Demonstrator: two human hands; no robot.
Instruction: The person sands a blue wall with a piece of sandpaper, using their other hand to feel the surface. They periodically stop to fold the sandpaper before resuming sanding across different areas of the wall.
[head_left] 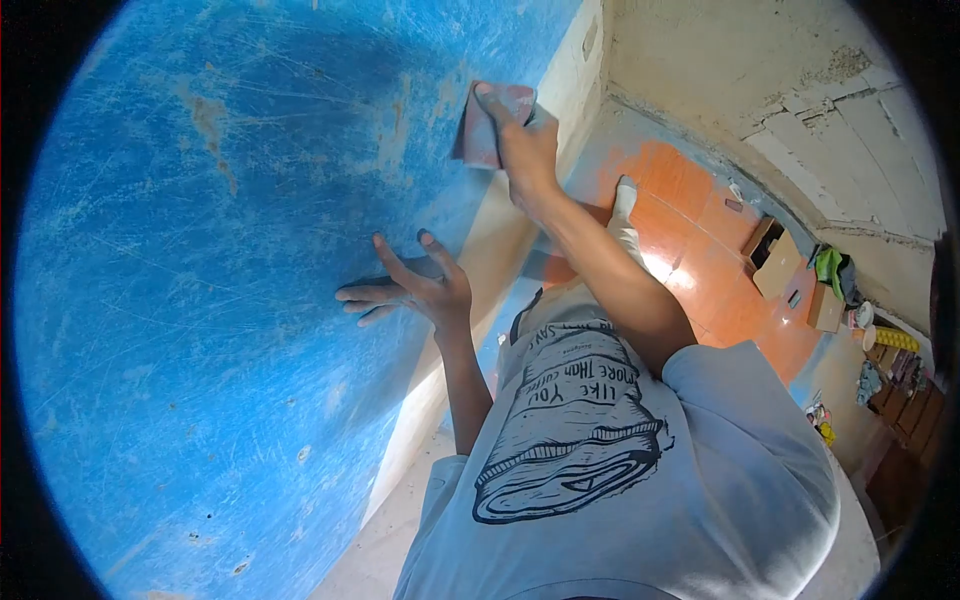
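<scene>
A scratched blue wall (220,330) fills the left side of the head view. My right hand (528,150) grips a folded reddish sheet of sandpaper (480,140) and holds it against the wall near the edge of the blue paint. The thumb lies across the sheet; its underside is hidden. Lower down, my left hand (425,290) rests on the blue surface with fingers spread, holding nothing. Worn, pale patches show in the paint around both hands.
A cream strip (500,225) borders the blue paint. Below is an orange tiled floor (680,190) with blue-grey dust. An open cardboard box (775,265), a green cloth item (828,268) and clutter line the right wall, which has cracked plaster (840,130).
</scene>
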